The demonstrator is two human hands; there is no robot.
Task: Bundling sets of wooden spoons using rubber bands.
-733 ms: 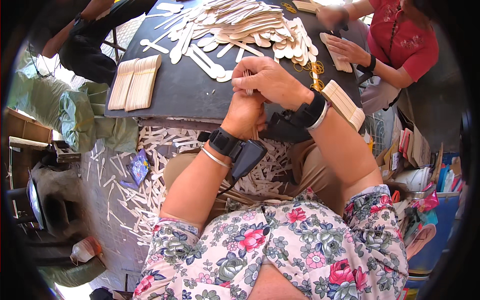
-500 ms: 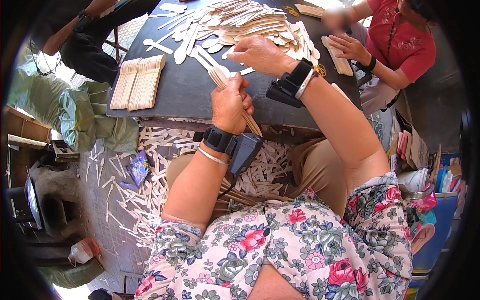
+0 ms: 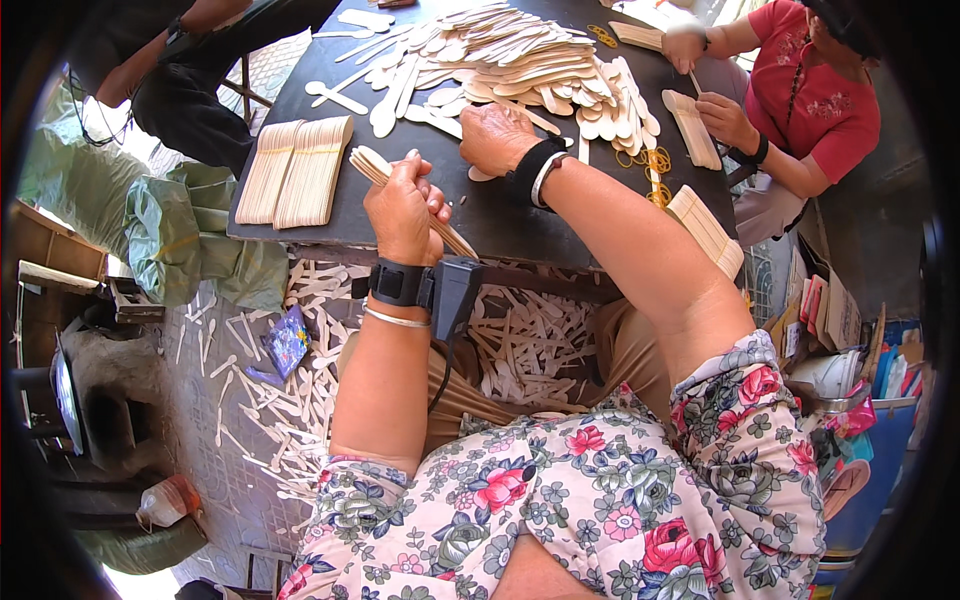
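Observation:
Several wooden spoons [image 3: 372, 163] form a slim bundle in my left hand [image 3: 402, 212], which is closed round them over the table's near edge. Their ends stick out above and below the fist. My right hand [image 3: 497, 138] is at the near side of a large heap of loose wooden spoons [image 3: 505, 50], its fingers bent down and drawn together. Spoons lie right beside and under those fingertips; whether one is pinched there is hidden. Dark straps with boxes circle both wrists, next to pale bangles.
Two banded stacks of spoons [image 3: 295, 172] stand on the dark table [image 3: 330, 240] at left. Another stack [image 3: 705, 232] is by my right forearm, near yellow rubber bands [image 3: 655, 160]. At right a co-worker [image 3: 815, 110] in red handles a further stack [image 3: 690, 128]. Spoons litter the floor [image 3: 290, 430].
My left hand has moved left with its bundle, away from my right hand. The right hand has gone down to the heap's near edge. The co-worker's hands have shifted at their stack.

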